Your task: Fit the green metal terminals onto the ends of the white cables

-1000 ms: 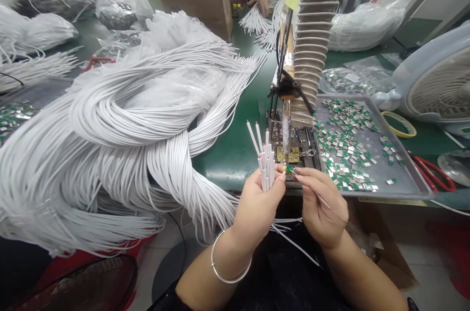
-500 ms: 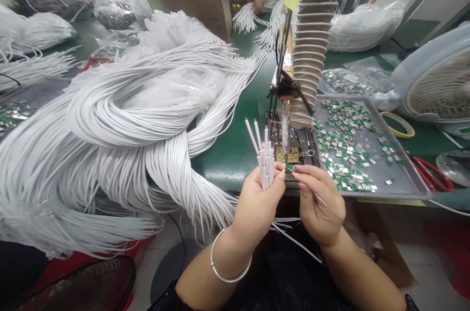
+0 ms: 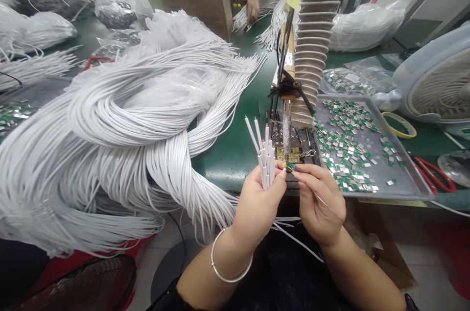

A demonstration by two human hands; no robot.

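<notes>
My left hand (image 3: 260, 198) is closed around a bundle of white cables (image 3: 267, 164), their cut ends pointing up. Its thumb and forefinger pinch something small and yellowish just under the tip of the soldering iron (image 3: 286, 130), which is fixed upright in a stand. A small green circuit board (image 3: 291, 166) sits between the fingertips of both hands, right at the iron's tip. My right hand (image 3: 319, 198) is closed in a pinch on a thin strand of solder wire (image 3: 323, 202) that runs back across the palm. Which fingers bear the board, I cannot tell.
A grey tray (image 3: 404, 181) of small green and silver boards lies right, beside red-handled pliers (image 3: 435, 174), a yellow tape roll (image 3: 399, 125) and a fan (image 3: 440, 76). A ribbed hose (image 3: 316, 32) hangs behind the iron. Large white cable coils (image 3: 128, 125) fill the left.
Both my hands stay almost still at the iron's tip. Across the table, the other person's hand has shifted down and slightly left over the white cables.
</notes>
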